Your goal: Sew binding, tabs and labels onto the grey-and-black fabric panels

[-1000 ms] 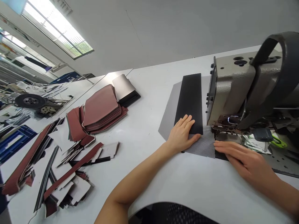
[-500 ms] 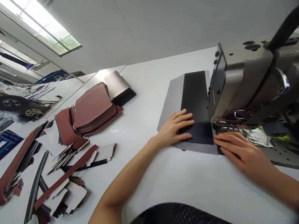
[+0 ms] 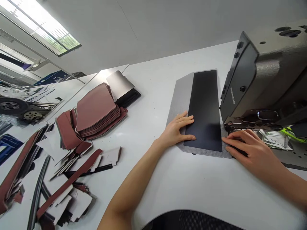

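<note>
A smooth black panel (image 3: 206,95) lies on a larger grey textured fabric piece (image 3: 181,92), flat on the table beside the sewing machine (image 3: 261,83). My left hand (image 3: 178,129) is spread flat across the panel's left edge, its palm over the grey fabric and its fingertips on the black. Close under the machine's head, my right hand (image 3: 249,148) has thumb and fingertips drawn together at the fabric's right edge. The presser foot area (image 3: 230,127) sits just beyond those fingertips; the needle cannot be made out.
Stacked maroon pieces (image 3: 96,108) and a small grey and black stack (image 3: 120,84) stand on the white table (image 3: 148,105) to the left. Loose maroon, black and white offcuts (image 3: 72,191) cover its near left. White scraps (image 3: 275,140) lie behind the machine's head.
The view has shifted a little, and the machine appears farther right. A wider grey strip shows between panel and machine. My left fingertips sit slightly farther left on the panel.
</note>
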Action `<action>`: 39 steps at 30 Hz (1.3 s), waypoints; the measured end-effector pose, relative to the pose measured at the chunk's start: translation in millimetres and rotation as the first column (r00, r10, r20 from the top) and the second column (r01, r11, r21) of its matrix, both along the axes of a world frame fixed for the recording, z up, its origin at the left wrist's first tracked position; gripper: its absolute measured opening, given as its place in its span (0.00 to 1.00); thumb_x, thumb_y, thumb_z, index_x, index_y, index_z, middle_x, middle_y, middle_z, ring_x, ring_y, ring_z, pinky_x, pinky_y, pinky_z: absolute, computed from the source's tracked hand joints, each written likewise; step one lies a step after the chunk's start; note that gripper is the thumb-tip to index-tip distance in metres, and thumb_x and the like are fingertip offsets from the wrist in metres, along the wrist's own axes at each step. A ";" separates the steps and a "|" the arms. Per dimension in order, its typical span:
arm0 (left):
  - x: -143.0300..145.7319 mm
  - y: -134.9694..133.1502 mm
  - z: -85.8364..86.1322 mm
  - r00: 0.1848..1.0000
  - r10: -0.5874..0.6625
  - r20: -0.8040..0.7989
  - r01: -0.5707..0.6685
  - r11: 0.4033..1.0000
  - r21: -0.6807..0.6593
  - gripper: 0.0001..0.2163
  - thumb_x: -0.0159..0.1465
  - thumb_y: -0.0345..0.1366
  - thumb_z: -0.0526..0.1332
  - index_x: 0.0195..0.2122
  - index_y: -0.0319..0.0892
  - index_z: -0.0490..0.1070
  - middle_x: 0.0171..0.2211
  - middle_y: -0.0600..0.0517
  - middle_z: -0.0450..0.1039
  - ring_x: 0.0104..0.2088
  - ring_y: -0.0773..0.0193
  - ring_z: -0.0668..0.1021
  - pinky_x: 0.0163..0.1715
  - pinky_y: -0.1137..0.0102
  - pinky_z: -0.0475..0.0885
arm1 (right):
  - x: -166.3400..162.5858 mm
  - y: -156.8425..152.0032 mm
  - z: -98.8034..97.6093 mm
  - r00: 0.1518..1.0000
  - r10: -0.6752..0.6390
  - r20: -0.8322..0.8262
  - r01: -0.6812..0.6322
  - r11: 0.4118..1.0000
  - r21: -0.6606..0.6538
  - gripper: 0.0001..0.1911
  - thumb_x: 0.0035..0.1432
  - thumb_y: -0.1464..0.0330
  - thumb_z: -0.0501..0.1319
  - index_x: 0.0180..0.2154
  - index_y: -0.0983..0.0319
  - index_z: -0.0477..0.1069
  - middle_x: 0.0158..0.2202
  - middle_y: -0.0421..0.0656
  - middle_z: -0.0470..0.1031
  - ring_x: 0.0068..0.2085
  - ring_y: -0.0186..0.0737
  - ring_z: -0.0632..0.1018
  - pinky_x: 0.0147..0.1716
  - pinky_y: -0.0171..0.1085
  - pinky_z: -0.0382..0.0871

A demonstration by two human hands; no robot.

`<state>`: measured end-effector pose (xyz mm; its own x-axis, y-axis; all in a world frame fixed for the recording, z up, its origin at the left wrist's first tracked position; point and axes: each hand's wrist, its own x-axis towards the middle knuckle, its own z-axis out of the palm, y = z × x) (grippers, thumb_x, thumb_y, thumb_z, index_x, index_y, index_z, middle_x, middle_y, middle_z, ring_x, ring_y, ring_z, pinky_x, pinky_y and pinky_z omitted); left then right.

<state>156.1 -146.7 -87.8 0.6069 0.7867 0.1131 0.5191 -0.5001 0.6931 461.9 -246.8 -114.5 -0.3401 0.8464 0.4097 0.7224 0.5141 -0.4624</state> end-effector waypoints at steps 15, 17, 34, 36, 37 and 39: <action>1.1 0.0 7.3 0.991 0.060 -0.118 -0.064 0.997 -0.033 0.33 0.66 0.48 0.65 0.71 0.57 0.55 0.72 0.53 0.55 0.75 0.53 0.50 0.74 0.50 0.41 | 0.6 0.0 1.8 0.998 0.013 0.056 -0.011 0.999 -0.041 0.18 0.72 0.62 0.52 0.54 0.53 0.77 0.47 0.49 0.73 0.47 0.54 0.73 0.51 0.54 0.68; 0.9 1.2 7.3 0.987 0.032 -0.158 -0.042 0.997 -0.058 0.33 0.67 0.50 0.65 0.70 0.56 0.56 0.72 0.54 0.55 0.75 0.53 0.49 0.74 0.50 0.39 | 0.2 -0.6 1.6 0.998 0.015 0.066 -0.012 0.999 -0.035 0.18 0.72 0.62 0.52 0.54 0.55 0.77 0.46 0.49 0.73 0.47 0.53 0.74 0.51 0.53 0.68; -1.6 -0.2 4.3 0.997 0.072 -0.030 -0.074 0.996 -0.049 0.33 0.59 0.52 0.71 0.64 0.53 0.67 0.65 0.51 0.69 0.71 0.50 0.63 0.74 0.49 0.41 | 0.7 1.2 5.8 0.998 0.042 0.049 -0.041 0.999 -0.019 0.17 0.71 0.63 0.53 0.55 0.49 0.76 0.46 0.48 0.72 0.45 0.54 0.74 0.51 0.54 0.68; -1.5 -0.5 4.2 0.997 0.072 -0.030 -0.073 0.996 -0.042 0.34 0.58 0.53 0.72 0.64 0.53 0.67 0.64 0.51 0.70 0.70 0.50 0.63 0.74 0.49 0.42 | 0.3 1.1 6.6 0.997 0.051 0.053 -0.051 0.999 -0.010 0.17 0.72 0.64 0.53 0.54 0.51 0.77 0.45 0.48 0.72 0.45 0.53 0.74 0.51 0.54 0.68; -1.3 -0.8 4.0 0.997 0.070 -0.028 -0.072 0.997 -0.042 0.34 0.58 0.53 0.72 0.64 0.53 0.67 0.64 0.51 0.70 0.70 0.50 0.63 0.74 0.49 0.41 | 0.2 1.0 6.8 0.997 0.053 0.057 -0.053 0.999 -0.004 0.17 0.72 0.64 0.52 0.54 0.52 0.77 0.45 0.48 0.72 0.45 0.53 0.73 0.50 0.53 0.68; -1.1 -1.1 3.2 0.998 0.065 -0.024 -0.066 0.997 -0.048 0.34 0.58 0.53 0.71 0.64 0.53 0.67 0.64 0.52 0.69 0.71 0.50 0.63 0.74 0.49 0.41 | 0.4 0.8 6.8 0.996 0.056 0.064 -0.056 0.998 0.006 0.17 0.72 0.64 0.52 0.54 0.53 0.77 0.45 0.48 0.72 0.45 0.52 0.73 0.50 0.52 0.68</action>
